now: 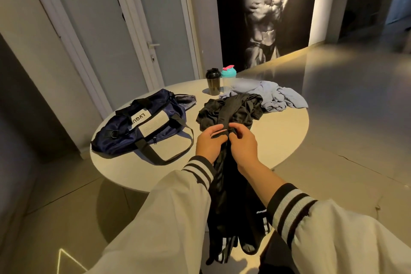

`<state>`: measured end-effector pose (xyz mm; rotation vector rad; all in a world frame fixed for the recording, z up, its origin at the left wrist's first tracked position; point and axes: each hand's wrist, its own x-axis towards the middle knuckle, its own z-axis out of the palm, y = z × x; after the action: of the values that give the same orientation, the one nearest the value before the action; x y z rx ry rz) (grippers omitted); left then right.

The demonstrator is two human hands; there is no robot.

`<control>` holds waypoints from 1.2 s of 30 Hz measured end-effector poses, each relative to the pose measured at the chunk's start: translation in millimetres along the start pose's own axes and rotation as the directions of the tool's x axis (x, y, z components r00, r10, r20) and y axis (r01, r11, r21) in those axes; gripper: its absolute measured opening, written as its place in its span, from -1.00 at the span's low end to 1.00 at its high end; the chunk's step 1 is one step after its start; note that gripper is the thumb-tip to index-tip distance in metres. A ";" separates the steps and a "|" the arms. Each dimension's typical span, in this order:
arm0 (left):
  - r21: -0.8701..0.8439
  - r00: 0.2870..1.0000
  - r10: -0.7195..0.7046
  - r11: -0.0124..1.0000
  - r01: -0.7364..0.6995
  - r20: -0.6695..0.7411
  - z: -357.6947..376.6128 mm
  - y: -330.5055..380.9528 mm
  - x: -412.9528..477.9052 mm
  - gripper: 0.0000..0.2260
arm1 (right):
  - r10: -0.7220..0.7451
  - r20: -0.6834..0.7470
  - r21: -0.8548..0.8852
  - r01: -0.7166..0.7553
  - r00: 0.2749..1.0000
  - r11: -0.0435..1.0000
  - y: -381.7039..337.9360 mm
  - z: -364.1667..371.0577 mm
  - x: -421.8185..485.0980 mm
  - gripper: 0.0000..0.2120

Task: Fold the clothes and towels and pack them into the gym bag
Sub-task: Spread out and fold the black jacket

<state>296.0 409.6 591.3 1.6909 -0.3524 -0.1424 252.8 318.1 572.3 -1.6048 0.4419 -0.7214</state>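
a white-framed frosted glass door (124,29) stands at the far left, behind a round white table (278,140). on the table's left side lies a navy blue fabric gym bag (142,131) with a pale grey panel and black straps. one strap loops out towards the near edge.

just right of the bag, the left hand (209,142) and the right hand (242,142) are close together over the table's near edge. both pinch the top band of a shiny black garment with white stripes (233,196), fingers curled on the cloth. the garment hangs down between the two cream sleeves, below the table edge. beyond the hands a bunched heap of black cloth (229,111) lies mid-table, touching the held band. whether it is the same piece cannot be told.

behind the heap stand a black plastic shaker bottle (213,82) and, just beside it, a clear shaker bottle with a teal lid and pink cap (228,78). to their right a crumpled pale lavender towel (273,95) lies at the far right edge, touching the black heap. a black-and-white poster of a muscular torso (266,13) covers the wall behind.
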 end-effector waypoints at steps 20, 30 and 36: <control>0.122 0.969 -0.044 0.990 0.075 -0.243 -29.7 -15.7 6.0 -0.80 | -0.076 -0.010 0.038 0.076 0.997 0.996 -5.1 31.1 -19.0 -0.75; 0.122 0.999 0.006 0.993 0.001 -0.050 -28.1 -1.3 -5.5 -0.67 | 0.026 -0.010 0.076 -0.026 1.000 0.997 -16.0 32.8 -14.4 -0.77; 0.063 0.999 -0.044 0.997 0.045 -0.011 -26.9 8.6 -3.3 -0.63 | 0.013 0.107 0.174 -0.032 0.994 0.984 -21.0 28.4 -18.4 -0.69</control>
<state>299.5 435.0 603.5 1.7623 -0.3150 -0.1570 256.0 354.7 587.9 -1.4623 0.3107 -0.6375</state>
